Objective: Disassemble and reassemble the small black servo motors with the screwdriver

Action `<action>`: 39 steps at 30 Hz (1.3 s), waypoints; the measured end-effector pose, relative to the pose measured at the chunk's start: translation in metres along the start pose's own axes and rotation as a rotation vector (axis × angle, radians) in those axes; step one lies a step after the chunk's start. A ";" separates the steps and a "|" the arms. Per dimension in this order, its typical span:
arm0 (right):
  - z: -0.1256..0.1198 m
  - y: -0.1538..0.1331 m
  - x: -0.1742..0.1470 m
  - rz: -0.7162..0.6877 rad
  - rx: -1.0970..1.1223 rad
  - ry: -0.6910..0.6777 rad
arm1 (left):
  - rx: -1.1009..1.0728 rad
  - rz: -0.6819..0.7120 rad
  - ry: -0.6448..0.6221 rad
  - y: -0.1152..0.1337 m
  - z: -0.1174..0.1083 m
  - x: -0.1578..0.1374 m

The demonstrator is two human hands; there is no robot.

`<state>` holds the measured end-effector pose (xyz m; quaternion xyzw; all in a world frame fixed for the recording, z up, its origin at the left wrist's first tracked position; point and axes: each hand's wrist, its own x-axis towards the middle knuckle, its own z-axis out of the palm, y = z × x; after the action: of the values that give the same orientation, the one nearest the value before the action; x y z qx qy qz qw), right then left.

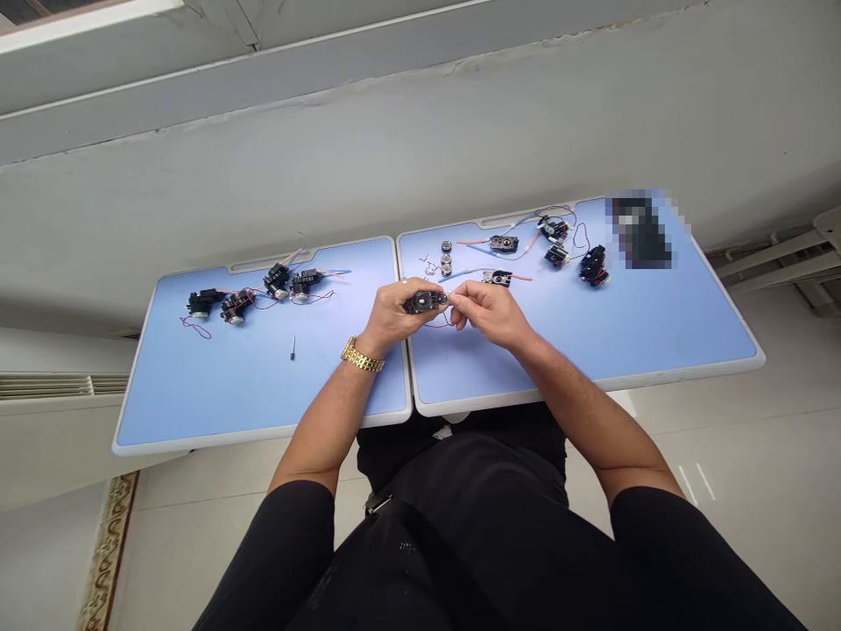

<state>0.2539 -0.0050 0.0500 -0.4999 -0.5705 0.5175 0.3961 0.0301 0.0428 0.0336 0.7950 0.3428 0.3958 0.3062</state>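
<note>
A small black device with a round dark lens-like part (pixel 421 302) is gripped in my left hand (pixel 392 314), above the seam between the two table halves. My right hand (pixel 490 313) pinches at the device's right end, thumb and fingertips together; what they hold there is too small to make out. A thin red wire (pixel 437 326) hangs below the device. Just beyond my hands lie several tiny dark screws or pins (pixel 430 265) and a column of round silver-and-black parts (pixel 447 258). Near my right hand is a flat black part (pixel 498 278) with coloured tubes.
On the left blue tabletop (pixel 197 386) lie several black wired assemblies (pixel 276 280) and a small screwdriver (pixel 293 348). The right half holds another flat black part (pixel 505 244), several black wired assemblies (pixel 595 265) and a pixelated dark object (pixel 640 230). A wall (pixel 328 175) rises behind.
</note>
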 end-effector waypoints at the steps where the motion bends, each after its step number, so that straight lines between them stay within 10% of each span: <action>1: 0.000 -0.001 -0.001 -0.007 -0.014 0.005 | 0.003 -0.001 0.001 0.000 0.000 0.000; 16: -0.016 -0.003 0.002 -0.029 -0.095 -0.042 | 0.021 -0.044 -0.001 0.006 -0.003 -0.002; 21: -0.024 -0.010 -0.008 -0.312 -0.446 0.154 | 0.032 -0.067 -0.009 0.007 -0.004 -0.001; 28: -0.021 -0.023 -0.013 -0.435 -0.911 -0.053 | 0.044 -0.007 -0.009 0.004 -0.001 -0.001; 39: -0.023 -0.011 -0.005 -0.159 -0.386 0.042 | 0.033 -0.017 -0.016 0.007 -0.001 -0.001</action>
<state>0.2757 -0.0047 0.0650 -0.5306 -0.6883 0.3551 0.3444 0.0309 0.0379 0.0393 0.8002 0.3535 0.3813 0.2989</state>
